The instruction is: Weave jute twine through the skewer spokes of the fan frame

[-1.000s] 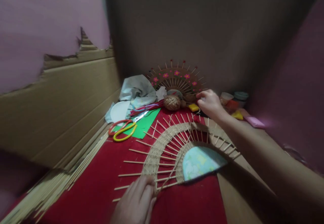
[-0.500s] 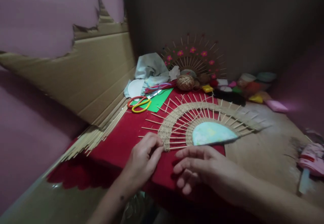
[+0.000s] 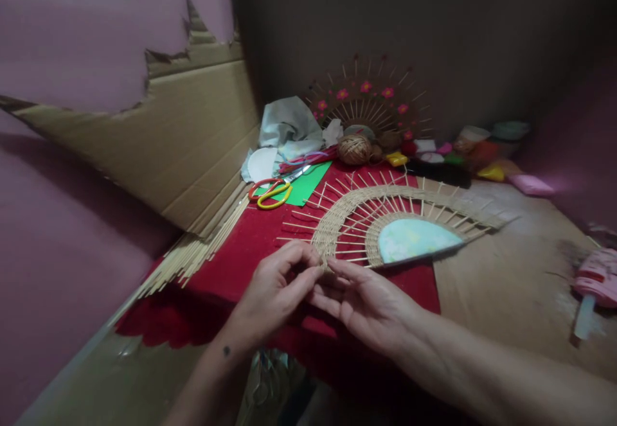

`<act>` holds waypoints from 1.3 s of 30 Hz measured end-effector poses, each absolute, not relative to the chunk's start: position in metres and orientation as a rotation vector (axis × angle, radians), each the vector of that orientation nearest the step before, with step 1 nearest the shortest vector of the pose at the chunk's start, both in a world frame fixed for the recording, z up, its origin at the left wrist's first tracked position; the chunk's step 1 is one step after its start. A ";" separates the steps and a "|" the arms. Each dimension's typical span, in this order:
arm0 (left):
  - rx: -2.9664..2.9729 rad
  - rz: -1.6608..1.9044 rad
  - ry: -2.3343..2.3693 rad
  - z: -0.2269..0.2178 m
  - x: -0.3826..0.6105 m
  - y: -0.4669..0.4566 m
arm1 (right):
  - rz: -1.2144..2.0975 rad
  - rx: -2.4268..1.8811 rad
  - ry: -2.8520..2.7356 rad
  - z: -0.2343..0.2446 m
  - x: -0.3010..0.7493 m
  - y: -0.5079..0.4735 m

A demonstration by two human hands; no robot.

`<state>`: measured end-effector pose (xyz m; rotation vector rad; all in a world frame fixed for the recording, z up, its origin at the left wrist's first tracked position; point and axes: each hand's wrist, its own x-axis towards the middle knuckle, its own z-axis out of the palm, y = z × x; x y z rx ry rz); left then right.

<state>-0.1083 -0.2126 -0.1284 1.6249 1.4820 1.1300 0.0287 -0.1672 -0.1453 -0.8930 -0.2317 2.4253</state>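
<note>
A half-round woven fan (image 3: 332,223) of thin sticks and tan twine lies on the red cloth, with a pale blue half-disc (image 3: 419,239) at its centre. My left hand (image 3: 277,284) is closed, its thumb and forefinger pinching the lower left end of the woven band. Any loose strand between those fingertips is too small to make out. My right hand (image 3: 371,304) is palm up beside it, fingers stretched out under the band's end and thumb close to the left fingertips. The very end of the band is partly hidden by both hands.
Scissors (image 3: 272,193) with red and yellow handles lie on green paper (image 3: 313,185). A bundle of thin sticks (image 3: 193,256) rests along the cardboard (image 3: 193,137). Behind the fan are a twine ball (image 3: 354,148) and a flowered fan (image 3: 366,95). A pink glue gun (image 3: 598,278) lies right.
My right hand has moved left and turned palm up, coming up to my left fingertips. My left hand stays at the band's end. The whole view has shifted slightly.
</note>
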 end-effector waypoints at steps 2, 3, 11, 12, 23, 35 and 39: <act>1.684 1.138 1.466 -0.124 -0.110 -0.217 | 2.400 -0.890 -0.240 -0.147 0.025 -0.167; 1.708 1.148 1.467 -0.123 -0.111 -0.219 | 2.390 -0.902 -0.257 -0.147 0.024 -0.168; 1.804 1.073 1.579 -0.126 -0.116 -0.242 | 2.352 -0.980 -0.322 -0.144 0.024 -0.169; 1.816 1.043 1.588 -0.128 -0.116 -0.244 | 2.356 -0.979 -0.320 -0.144 0.024 -0.169; 1.878 1.008 1.595 -0.142 -0.111 -0.258 | 2.365 -0.891 -0.349 -0.146 0.027 -0.173; 1.620 1.194 1.608 -0.143 -0.107 -0.256 | 2.377 -0.869 -0.312 -0.147 0.026 -0.174; 1.616 1.195 1.577 -0.143 -0.103 -0.253 | 2.356 -0.896 -0.322 -0.148 0.026 -0.173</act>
